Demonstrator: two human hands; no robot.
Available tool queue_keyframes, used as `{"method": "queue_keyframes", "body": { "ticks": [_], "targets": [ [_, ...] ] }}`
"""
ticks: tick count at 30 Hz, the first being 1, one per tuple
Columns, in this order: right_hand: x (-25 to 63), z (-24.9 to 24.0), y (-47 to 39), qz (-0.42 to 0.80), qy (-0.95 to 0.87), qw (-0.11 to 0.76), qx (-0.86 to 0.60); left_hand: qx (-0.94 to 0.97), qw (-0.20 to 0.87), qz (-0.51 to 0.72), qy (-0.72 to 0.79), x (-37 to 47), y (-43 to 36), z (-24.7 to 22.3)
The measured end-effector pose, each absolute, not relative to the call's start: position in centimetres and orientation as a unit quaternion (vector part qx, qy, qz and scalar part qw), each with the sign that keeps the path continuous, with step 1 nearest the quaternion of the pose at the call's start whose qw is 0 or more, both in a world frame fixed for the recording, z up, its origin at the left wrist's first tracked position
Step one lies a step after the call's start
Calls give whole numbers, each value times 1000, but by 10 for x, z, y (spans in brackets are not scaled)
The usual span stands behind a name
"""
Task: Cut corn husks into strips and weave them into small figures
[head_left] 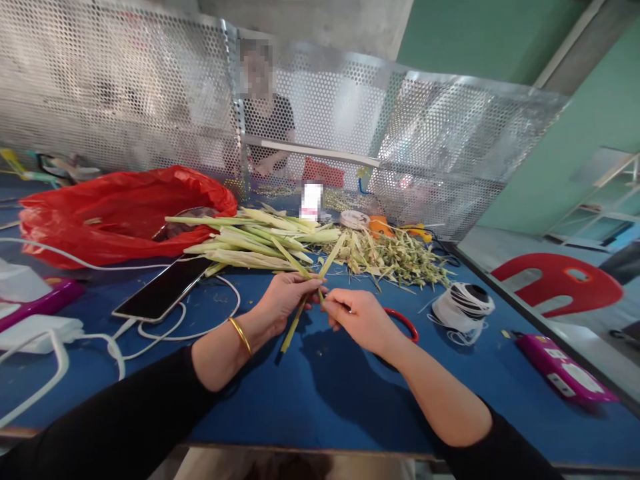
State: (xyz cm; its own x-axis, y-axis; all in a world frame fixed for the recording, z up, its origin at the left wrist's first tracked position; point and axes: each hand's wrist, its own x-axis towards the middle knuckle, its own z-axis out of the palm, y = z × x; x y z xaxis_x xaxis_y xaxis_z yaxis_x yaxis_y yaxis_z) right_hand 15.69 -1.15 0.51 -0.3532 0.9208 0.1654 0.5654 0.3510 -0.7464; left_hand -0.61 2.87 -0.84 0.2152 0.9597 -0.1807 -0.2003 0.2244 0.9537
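Pale green leaf strips [331,256] cross one another between my two hands at the middle of the table; one yellowish end hangs down toward me. My left hand [291,297], with a gold bangle at the wrist, pinches the strips near their crossing. Close beside it, my right hand [357,317] has its fingers closed on a strip at the same crossing. Under my right wrist shows a red loop handle [407,325], mostly hidden. Just beyond my hands lies a pile of long green-white leaves [260,240].
Shredded leaf scraps [395,257] are heaped behind my right hand. A red plastic bag [120,213], a phone [163,290] and white cables lie left. To the right are a spool of white cord [463,312] and a purple device [565,367]. A perforated metal screen [320,107] borders the table; a person stands behind it.
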Motion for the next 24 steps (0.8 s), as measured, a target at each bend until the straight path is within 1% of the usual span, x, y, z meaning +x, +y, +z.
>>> {"method": "queue_keyframes", "body": {
  "ticks": [1,4,6,8,11,13,18,24],
  "targets": [
    [160,7,-9,299,-752,318,-493,417,665,445,430,-8,30,-7],
    [171,11,0,255,-698,427,-516,372,728,423,391,-13,30,0],
    [175,12,5,208,-703,456,-504,361,757,404,367,-16,28,6],
    [174,10,7,181,-742,438,-473,357,766,399,355,-16,26,8],
    [169,4,7,180,-790,404,-425,361,771,388,353,-14,23,7],
    [166,-1,8,164,-802,397,-415,366,778,374,346,-12,22,5],
    [166,-8,10,82,-810,397,-424,362,785,363,349,-10,17,7],
    [166,-9,11,72,-806,418,-414,339,820,354,296,-9,10,12]
  ]
}}
